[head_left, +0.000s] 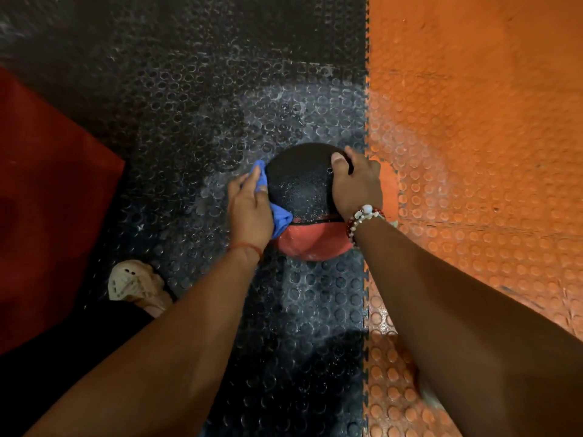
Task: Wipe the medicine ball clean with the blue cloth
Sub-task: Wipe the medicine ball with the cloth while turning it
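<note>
Left hand (249, 206) presses the bunched blue cloth (279, 220) against the ball (299, 187) mid-frame; right hand (355, 181) grips the ball's right side.

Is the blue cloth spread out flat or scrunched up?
Scrunched up. The blue cloth bulges in folds from under the left hand, against the medicine ball.
</note>
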### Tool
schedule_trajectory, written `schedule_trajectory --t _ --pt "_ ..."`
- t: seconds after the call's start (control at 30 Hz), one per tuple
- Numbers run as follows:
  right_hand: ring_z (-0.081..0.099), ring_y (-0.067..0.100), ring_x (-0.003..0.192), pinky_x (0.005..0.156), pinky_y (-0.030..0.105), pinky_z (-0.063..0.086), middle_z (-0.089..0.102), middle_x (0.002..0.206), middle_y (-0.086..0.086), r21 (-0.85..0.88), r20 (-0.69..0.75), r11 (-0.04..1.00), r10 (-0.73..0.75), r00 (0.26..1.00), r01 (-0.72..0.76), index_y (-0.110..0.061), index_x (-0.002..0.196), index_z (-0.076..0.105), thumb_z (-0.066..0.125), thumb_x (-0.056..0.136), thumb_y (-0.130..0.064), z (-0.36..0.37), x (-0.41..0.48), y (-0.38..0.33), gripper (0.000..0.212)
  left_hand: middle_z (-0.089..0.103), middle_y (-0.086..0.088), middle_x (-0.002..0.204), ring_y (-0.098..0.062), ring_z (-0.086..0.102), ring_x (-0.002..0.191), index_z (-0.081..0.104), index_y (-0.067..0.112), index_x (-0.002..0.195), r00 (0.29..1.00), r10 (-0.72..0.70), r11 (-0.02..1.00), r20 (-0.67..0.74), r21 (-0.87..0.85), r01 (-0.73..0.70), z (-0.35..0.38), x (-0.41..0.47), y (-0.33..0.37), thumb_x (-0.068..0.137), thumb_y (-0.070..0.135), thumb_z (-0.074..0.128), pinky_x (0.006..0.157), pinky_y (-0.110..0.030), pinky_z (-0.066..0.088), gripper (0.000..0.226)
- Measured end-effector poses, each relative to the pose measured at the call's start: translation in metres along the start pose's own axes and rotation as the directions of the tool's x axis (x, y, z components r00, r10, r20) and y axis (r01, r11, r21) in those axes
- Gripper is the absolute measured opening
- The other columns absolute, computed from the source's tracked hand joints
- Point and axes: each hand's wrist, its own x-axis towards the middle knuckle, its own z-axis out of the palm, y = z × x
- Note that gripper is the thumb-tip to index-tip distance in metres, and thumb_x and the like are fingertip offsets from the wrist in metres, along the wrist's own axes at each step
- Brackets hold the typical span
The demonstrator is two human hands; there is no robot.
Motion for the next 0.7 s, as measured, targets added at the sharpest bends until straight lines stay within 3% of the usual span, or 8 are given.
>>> schedule_trajectory --t 0.13,0.27,0.37,0.43,0.5,0.57,0.63,0.7 --pt "0.045 0.026 0.125 0.105 0.047 0.035 0.037 0.139 0.0 -0.012 -0.04 1.0 -0.02 0.999 0.019 -0.037 0.132 0.045 0.037 0.088 -0.057 0.002 -0.002 0.005 0.048 0.045 -0.018 0.135 -0.02 0.042 0.128 0.058 0.001 0.13 0.972 0.234 0.972 0.007 0.033 -0.234 0.008 -0.022 0.009 0.094 0.0 0.048 0.108 -0.006 0.021 0.038" --pt "0.047 0.028 0.122 0.102 0.043 0.038 0.037 0.139 0.002 0.035 -0.075 0.999 -0.025 0.997 0.028 -0.033 0.134 0.044 0.037 0.092 -0.052 -0.005 -0.008 0.018 0.047 0.049 -0.022 0.134 -0.031 0.043 0.129 0.058 0.0 0.129 0.846 0.508 0.848 0.161 0.082 -0.524 0.013 -0.015 0.01 0.091 0.004 0.042 0.113 -0.016 0.024 0.041" --pt "0.048 0.026 0.12 0.1 0.043 0.04 0.035 0.139 0.003 0.086 -0.103 0.996 0.006 0.995 0.003 -0.032 0.135 0.043 0.038 0.093 -0.051 -0.007 -0.013 0.025 0.047 0.045 -0.018 0.138 -0.027 0.043 0.131 0.054 0.002 0.134 0.896 0.41 0.901 0.171 0.073 -0.427 0.015 0.001 0.012 0.096 0.004 0.041 0.112 -0.014 0.025 0.041" --pt "0.048 0.026 0.12 0.1 0.045 0.041 0.034 0.139 0.001 0.111 -0.123 0.993 0.042 0.992 -0.029 -0.033 0.135 0.042 0.038 0.09 -0.056 -0.007 -0.019 0.028 0.05 0.043 -0.013 0.136 -0.015 0.045 0.124 0.053 0.004 0.136 0.982 0.173 0.985 0.081 -0.009 -0.173 0.016 0.005 0.013 0.1 0.005 0.042 0.103 0.0 0.024 0.038" --pt "0.049 0.026 0.117 0.097 0.045 0.042 0.033 0.137 0.0 0.128 -0.131 0.991 0.056 0.99 -0.039 -0.035 0.134 0.041 0.04 0.086 -0.062 -0.008 -0.027 0.032 0.056 0.042 -0.011 0.134 -0.006 0.041 0.112 0.053 0.005 0.137 1.0 -0.026 0.999 0.017 -0.038 0.026 0.016 0.003 0.015 0.102 0.009 0.042 0.089 0.01 0.02 0.037" --pt "0.049 0.025 0.117 0.094 0.04 0.042 0.034 0.136 0.0 0.144 -0.139 0.989 0.044 0.989 -0.023 -0.033 0.135 0.04 0.043 0.085 -0.062 -0.009 -0.033 0.038 0.058 0.043 -0.011 0.133 -0.002 0.041 0.112 0.054 0.004 0.135 1.0 0.013 1.0 -0.002 -0.011 -0.013 0.016 -0.009 0.016 0.101 0.007 0.044 0.092 0.008 0.02 0.036" --pt "0.048 0.024 0.118 0.091 0.034 0.039 0.035 0.135 0.002 0.143 -0.144 0.99 0.026 0.989 -0.006 -0.031 0.135 0.04 0.043 0.085 -0.059 -0.013 -0.035 0.044 0.058 0.043 -0.014 0.134 -0.002 0.04 0.121 0.056 0.002 0.133 0.985 0.174 0.985 0.019 -0.002 -0.174 0.017 -0.03 0.019 0.097 0.004 0.043 0.105 -0.005 0.026 0.037" --pt "0.047 0.023 0.119 0.088 0.03 0.035 0.036 0.135 0.003 0.147 -0.146 0.989 0.015 0.989 0.007 -0.029 0.136 0.04 0.042 0.085 -0.057 -0.015 -0.036 0.047 0.058 0.045 -0.017 0.135 -0.018 0.041 0.13 0.057 0.001 0.131 0.934 0.348 0.936 0.08 0.032 -0.351 0.019 -0.046 0.018 0.094 0.006 0.041 0.112 -0.02 0.03 0.041"
